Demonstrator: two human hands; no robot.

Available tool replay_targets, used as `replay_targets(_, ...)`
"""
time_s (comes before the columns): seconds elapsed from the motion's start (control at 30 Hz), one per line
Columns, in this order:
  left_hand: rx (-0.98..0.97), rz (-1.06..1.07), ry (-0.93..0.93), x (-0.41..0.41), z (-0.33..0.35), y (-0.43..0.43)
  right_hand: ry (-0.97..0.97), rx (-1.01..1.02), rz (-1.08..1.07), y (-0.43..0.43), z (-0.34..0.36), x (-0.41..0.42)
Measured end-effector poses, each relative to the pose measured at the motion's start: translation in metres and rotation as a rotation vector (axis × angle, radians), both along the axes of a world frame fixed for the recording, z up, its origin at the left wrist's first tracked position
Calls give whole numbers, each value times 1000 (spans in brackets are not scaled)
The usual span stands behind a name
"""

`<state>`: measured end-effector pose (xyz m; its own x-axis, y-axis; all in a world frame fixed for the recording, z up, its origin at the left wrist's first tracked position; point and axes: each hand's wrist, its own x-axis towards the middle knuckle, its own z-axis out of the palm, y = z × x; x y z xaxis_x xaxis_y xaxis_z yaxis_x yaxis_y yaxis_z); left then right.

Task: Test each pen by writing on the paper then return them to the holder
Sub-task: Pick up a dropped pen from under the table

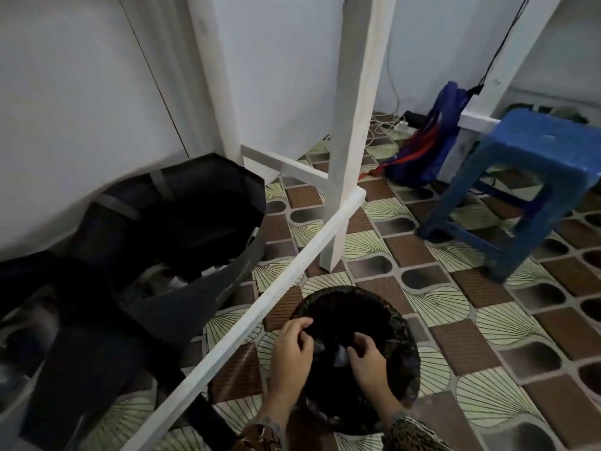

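The large dark fabric tub (pixel 182 222) is standing at the left behind the white rail (pixel 260 307), and it is holding dark things and some pale scraps that I cannot name. The blue stool (pixel 533 151) is standing well apart at the right on the tiled floor (pixel 487 327). The round bin (pixel 405 379) is sitting on the floor just beside the rail, and a thin black liner (pixel 351 307) is covering it. Something pale is showing inside it between the hands, but it is too dark to tell what. The left hand (pixel 289 346) is pinching the liner at the near rim, its grip closed on the plastic. The right hand (pixel 367 359) is curling its fingers into the liner too, so its grip also seems clamped on it. The pens, the paper and the holder are not appearing anywhere in view. I am judging that the pens will be light, stiff and a little slippery, and best taken at the middle of the barrel.
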<state>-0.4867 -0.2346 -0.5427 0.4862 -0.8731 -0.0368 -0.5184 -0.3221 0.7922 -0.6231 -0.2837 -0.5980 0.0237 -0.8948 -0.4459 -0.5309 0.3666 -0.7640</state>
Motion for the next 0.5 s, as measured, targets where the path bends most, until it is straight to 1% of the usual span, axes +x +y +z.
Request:
replay_targets(0.1, 5, 19, 19, 5, 13, -1, -13, -34, 23, -4, 16, 6)
replay_targets(0.2, -18, 43, 56, 11, 50, -1, -42, -136, 53, -10, 60, 18)
replay_targets(0.3, -83, 87, 73, 16, 108, -1, -116, -230, 97, -17, 125, 35)
replay_targets(0.5, -237, 168, 33, 32, 232, 8, -315, -349, 164, -16, 266, 72)
